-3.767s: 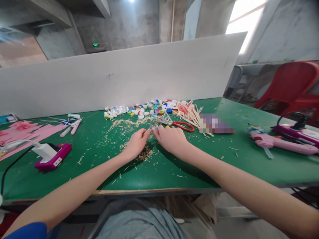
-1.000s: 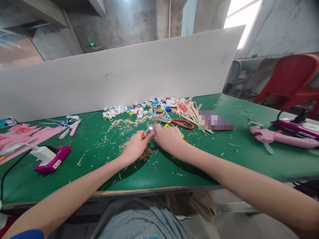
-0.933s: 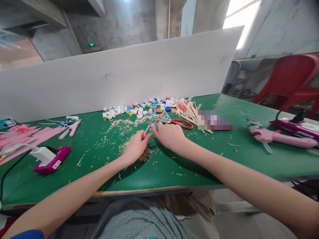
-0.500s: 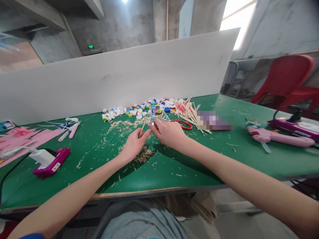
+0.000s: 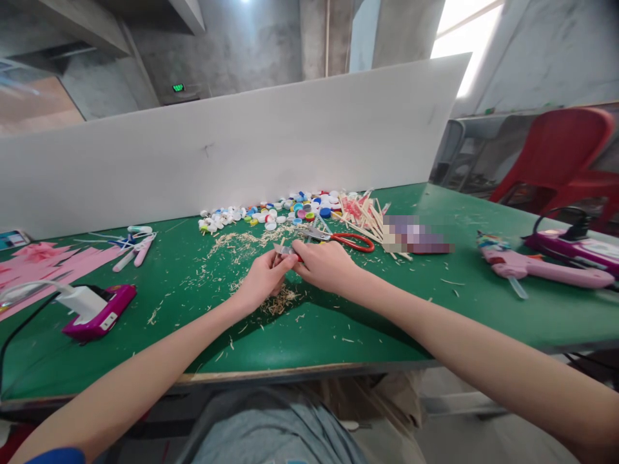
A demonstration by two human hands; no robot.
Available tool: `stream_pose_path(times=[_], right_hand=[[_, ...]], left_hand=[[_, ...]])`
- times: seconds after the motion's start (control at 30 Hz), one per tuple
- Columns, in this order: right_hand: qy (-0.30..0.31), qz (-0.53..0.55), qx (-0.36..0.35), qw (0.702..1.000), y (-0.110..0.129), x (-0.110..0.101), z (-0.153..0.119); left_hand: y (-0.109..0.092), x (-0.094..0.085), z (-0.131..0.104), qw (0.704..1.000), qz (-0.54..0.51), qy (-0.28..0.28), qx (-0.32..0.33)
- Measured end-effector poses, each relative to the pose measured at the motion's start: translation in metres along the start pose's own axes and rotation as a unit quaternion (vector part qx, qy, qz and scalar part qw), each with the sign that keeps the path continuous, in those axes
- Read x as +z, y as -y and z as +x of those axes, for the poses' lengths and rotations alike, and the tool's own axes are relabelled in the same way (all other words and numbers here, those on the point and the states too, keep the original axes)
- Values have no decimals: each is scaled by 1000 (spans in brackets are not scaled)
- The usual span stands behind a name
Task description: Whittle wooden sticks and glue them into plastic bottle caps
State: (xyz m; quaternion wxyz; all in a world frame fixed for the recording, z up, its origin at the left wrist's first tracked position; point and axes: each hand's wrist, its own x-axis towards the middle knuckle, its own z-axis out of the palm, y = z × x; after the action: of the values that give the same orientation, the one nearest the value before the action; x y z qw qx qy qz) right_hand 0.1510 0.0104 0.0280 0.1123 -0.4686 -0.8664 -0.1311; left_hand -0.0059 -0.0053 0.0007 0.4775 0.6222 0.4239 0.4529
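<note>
My left hand (image 5: pixel 261 281) is closed around a thin wooden stick (image 5: pixel 282 243), whose pale tip pokes up past the fingers. My right hand (image 5: pixel 325 263) grips a small metal tool with a red part (image 5: pixel 287 250), pressed against the stick; its exact kind is mostly hidden by the fingers. The two hands touch or nearly touch. Below them lies a heap of wood shavings (image 5: pixel 279 301), with more curls scattered beyond. Just past my right hand rest scissors with orange-red handles (image 5: pixel 355 241), blades pointing left.
Bottle caps (image 5: pixel 271 216) are piled along the white board (image 5: pixel 242 154). Wooden sticks (image 5: pixel 370 222) lie beside a blurred package (image 5: pixel 418 235). A pink glue gun (image 5: pixel 546 265) is at right. Power strips stand on both sides, a purple one (image 5: pixel 99 322) near pink sheets (image 5: pixel 62 267).
My right hand has moved slightly down and toward me with the metal tool, along the stick. The scissors' blades now show behind it. My left hand has hardly moved.
</note>
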Motion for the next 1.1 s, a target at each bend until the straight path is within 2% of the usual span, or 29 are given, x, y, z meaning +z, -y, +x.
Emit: stream_pose_path(times=[0.37, 0.67, 1.1], right_hand=[[12, -6, -10, 1000, 0, 0, -1], [6, -30, 38, 999, 9, -1, -3], [-12, -50, 81, 995, 17, 0, -8]], left_hand=[[1, -1, 2, 999, 36, 10, 15], [0, -8, 4, 993, 114, -35, 25], [-6, -5, 2, 978, 187, -82, 30]])
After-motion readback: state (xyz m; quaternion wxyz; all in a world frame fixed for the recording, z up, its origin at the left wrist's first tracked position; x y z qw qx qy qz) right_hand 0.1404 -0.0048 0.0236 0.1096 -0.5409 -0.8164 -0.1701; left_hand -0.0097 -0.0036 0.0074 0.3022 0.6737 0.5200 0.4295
